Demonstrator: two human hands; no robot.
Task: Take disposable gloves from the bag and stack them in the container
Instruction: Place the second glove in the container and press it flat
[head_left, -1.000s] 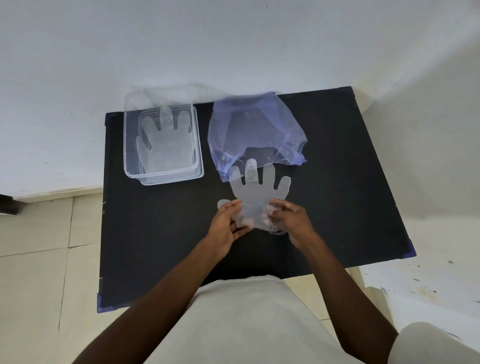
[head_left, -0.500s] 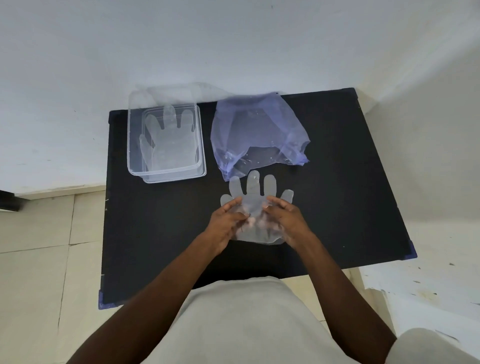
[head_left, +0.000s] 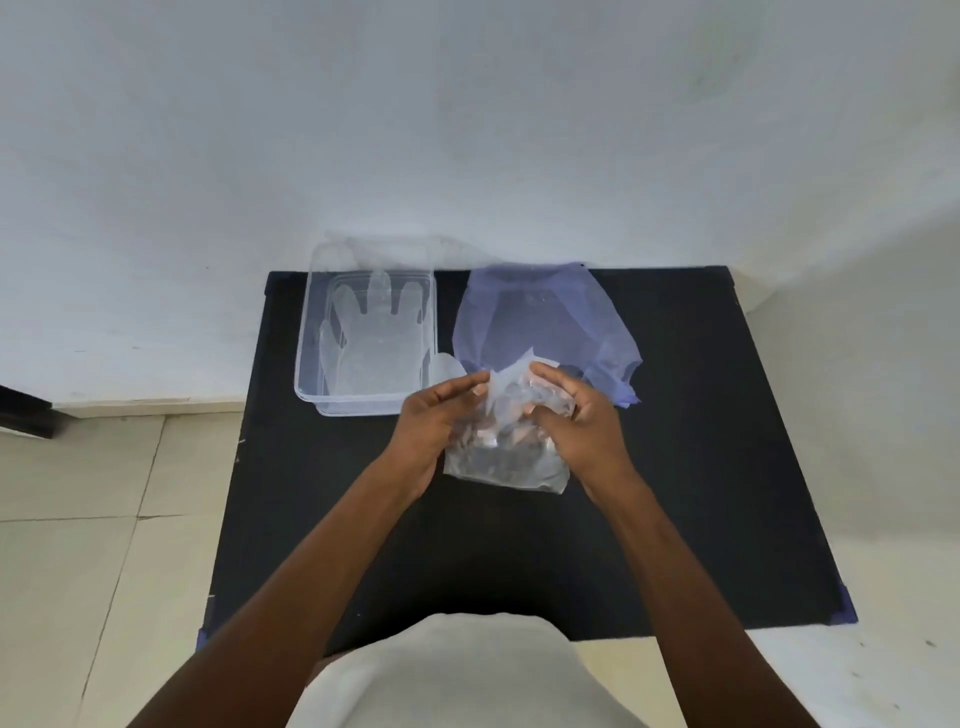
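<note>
A clear disposable glove (head_left: 506, 457) hangs crumpled between my two hands, lifted off the black table (head_left: 701, 467). My left hand (head_left: 434, 421) pinches its left edge and my right hand (head_left: 571, 415) grips its right side. The clear plastic container (head_left: 306, 374) stands at the table's back left, with a flat glove (head_left: 376, 345) lying inside it. The bluish translucent bag (head_left: 545, 317) lies at the back centre, just beyond my hands, its mouth towards me.
A white wall rises right behind the table. Pale floor tiles (head_left: 78, 519) lie to the left. A white surface (head_left: 883, 415) borders the table on the right. My light-clad knee (head_left: 452, 670) sits at the table's near edge.
The glove lay flat on the table under my fingers before. Now both hands have gathered it and raised it off the surface, and it is crumpled.
</note>
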